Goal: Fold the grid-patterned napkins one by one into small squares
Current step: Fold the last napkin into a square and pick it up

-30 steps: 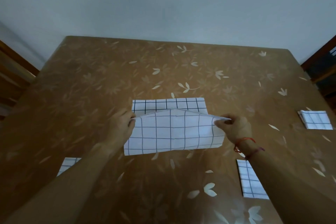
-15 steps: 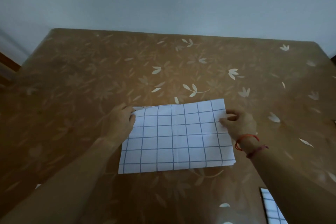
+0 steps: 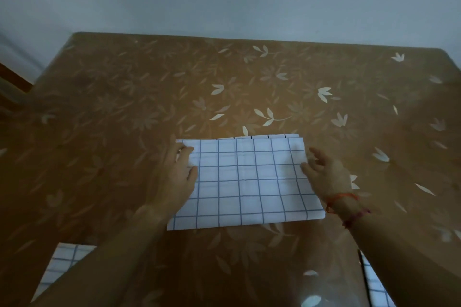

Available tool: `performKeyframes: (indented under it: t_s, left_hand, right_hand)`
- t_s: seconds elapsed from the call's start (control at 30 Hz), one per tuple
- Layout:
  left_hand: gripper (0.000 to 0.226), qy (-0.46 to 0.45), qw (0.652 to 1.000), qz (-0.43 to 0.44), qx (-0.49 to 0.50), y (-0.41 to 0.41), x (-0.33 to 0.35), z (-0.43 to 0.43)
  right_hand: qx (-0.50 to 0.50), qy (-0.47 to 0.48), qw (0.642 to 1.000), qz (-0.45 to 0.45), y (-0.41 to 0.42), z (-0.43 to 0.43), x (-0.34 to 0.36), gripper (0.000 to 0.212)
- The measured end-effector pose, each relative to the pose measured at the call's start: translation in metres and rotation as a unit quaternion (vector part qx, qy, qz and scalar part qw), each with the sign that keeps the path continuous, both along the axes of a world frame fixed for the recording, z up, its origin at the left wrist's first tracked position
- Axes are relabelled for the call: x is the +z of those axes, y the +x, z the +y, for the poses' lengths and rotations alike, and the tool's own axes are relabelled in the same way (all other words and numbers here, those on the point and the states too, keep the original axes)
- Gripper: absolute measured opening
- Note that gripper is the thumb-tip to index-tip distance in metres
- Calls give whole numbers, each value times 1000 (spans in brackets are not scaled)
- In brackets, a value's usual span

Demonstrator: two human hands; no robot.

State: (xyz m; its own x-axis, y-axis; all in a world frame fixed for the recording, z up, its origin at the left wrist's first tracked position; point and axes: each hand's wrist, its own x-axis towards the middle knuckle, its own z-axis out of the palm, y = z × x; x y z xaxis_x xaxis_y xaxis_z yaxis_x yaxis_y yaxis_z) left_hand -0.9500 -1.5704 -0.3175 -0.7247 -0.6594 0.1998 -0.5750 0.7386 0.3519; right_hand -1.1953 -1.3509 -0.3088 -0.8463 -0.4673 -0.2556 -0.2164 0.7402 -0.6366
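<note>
Centre frame: white blue-gridded napkin, halved, judged light and limp; left hand and right hand rest slack-fingered on its side edges; best pinched at corners.

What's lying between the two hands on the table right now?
In the head view, the folded grid-patterned napkin fills that stretch, flat on the table; the left hand rests on its left edge, the right hand touches its right edge.
</note>
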Motion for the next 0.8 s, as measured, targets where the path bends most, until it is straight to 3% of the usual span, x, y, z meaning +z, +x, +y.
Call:
performKeyframes:
  t_s: [0.13, 0.23, 0.33, 0.6, 0.8]
  left_hand:
    - [40, 36, 995, -41, -84, 21, -7, 71]
    - [39, 1, 983, -81, -167, 34, -16, 119]
    - [43, -21, 976, -111, -187, 42, -28, 137]
    - [52, 4, 977, -143, -156, 50, -29, 140]
    - [56, -3, 975, -157, -155, 54, -35, 139]
  right_hand:
    - [142, 83, 974, 159, 59, 25, -10, 47]
    - [219, 120, 938, 239, 105, 44, -20, 48]
    - [277, 150, 912, 261, 121, 50, -32, 54]
    - [299, 176, 900, 264, 123, 47, -31, 64]
    - [371, 74, 876, 300, 159, 37, -34, 54]
